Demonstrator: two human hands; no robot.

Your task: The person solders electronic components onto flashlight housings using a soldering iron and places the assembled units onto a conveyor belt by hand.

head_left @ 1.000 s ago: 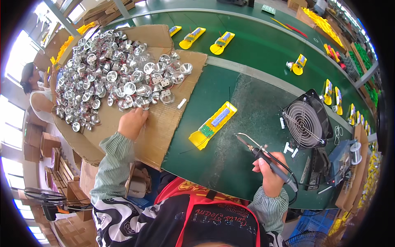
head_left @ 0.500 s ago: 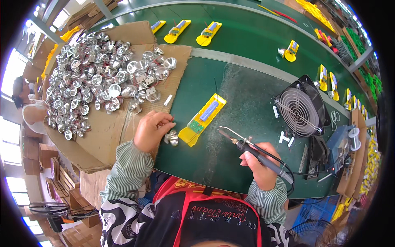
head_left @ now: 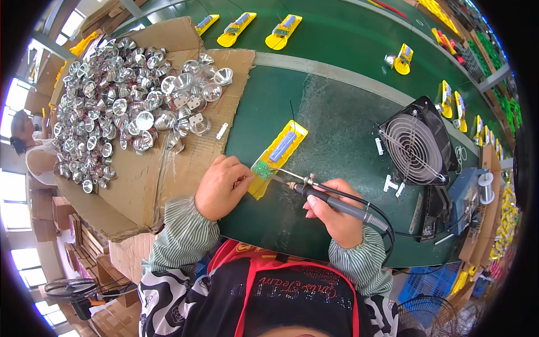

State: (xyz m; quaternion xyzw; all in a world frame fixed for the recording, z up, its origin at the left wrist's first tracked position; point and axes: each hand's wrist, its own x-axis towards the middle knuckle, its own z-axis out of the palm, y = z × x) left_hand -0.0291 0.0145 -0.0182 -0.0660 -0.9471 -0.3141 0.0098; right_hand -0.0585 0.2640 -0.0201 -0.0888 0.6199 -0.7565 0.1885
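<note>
Beside one yellow casing (head_left: 291,148) are two hands (head_left: 220,190), one holding one soldering iron (head_left: 343,208).

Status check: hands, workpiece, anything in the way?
Right hand gripping soldering iron, tip near green circuit board; left hand beside it, contents unclear. Yellow casing lying on bench. Fan off right, apart.

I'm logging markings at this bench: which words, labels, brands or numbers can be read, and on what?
Black top: red script and sparkling letters; I won't copy the wording.
Red cloth: yellow marks, too partly hidden to read.
Yellow casing, fan: no lettering I can read.
</note>
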